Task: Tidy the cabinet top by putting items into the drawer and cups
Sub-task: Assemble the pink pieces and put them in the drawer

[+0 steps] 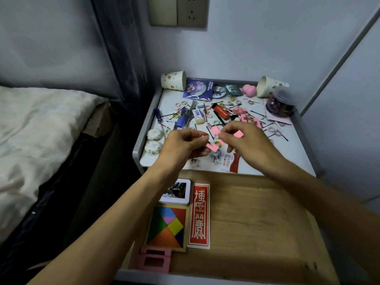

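Note:
Both hands hover over the front half of the cluttered white cabinet top (287,153). My left hand (183,142) pinches a pink block piece (212,147) by its fingertips. My right hand (244,138) grips other pink block pieces (238,134), one near the thumb and one by the fingers. More pink blocks (244,115) lie behind the hands. Two paper cups lie on their sides at the back, one at the left corner (173,80), one at the right (267,86). Below, the wooden drawer (257,219) stands pulled out.
The drawer holds a tangram puzzle (167,227), a red card (199,215), a white photo box (176,191) and a pink frame (155,259). Hair pins, rings, a blue screwdriver (159,116), badges, an eraser (198,116) and a jar (280,104) litter the top. A bed lies left.

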Demonstrator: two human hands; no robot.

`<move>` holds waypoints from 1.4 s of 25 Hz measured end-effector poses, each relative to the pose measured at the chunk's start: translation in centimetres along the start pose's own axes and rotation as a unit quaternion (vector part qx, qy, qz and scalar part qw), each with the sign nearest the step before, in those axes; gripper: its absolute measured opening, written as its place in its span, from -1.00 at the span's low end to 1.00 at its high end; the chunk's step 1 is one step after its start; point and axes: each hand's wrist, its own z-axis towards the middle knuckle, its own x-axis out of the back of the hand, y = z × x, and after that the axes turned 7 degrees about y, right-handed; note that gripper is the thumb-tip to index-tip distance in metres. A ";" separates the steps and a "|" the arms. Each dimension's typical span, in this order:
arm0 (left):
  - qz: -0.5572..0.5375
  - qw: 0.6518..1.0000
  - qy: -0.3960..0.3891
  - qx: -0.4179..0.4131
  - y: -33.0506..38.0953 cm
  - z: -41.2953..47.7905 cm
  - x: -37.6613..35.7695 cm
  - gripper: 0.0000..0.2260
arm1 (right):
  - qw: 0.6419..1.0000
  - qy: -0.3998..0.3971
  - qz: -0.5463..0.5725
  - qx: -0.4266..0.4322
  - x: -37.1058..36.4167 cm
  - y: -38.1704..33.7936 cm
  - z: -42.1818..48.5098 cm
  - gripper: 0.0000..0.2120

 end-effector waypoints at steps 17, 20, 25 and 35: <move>0.049 0.998 -0.034 -0.033 -0.4 -2.5 -2.8 -0.81 | 0.994 0.016 0.106 -0.032 1.0 1.8 -4.9 -0.95; 0.052 0.997 -0.028 -0.042 -0.4 -2.6 -2.6 -0.81 | 0.994 0.012 0.106 -0.034 0.8 1.6 -4.9 -0.93; 0.003 1.000 0.006 -0.020 -0.5 -2.5 -2.5 -0.80 | 0.991 0.035 0.123 -0.035 0.4 1.2 -5.2 -0.78; -0.015 1.000 -0.001 -0.011 -0.4 -3.0 -2.7 -0.79 | 0.992 0.051 0.114 -0.028 -0.1 1.5 -5.4 -0.87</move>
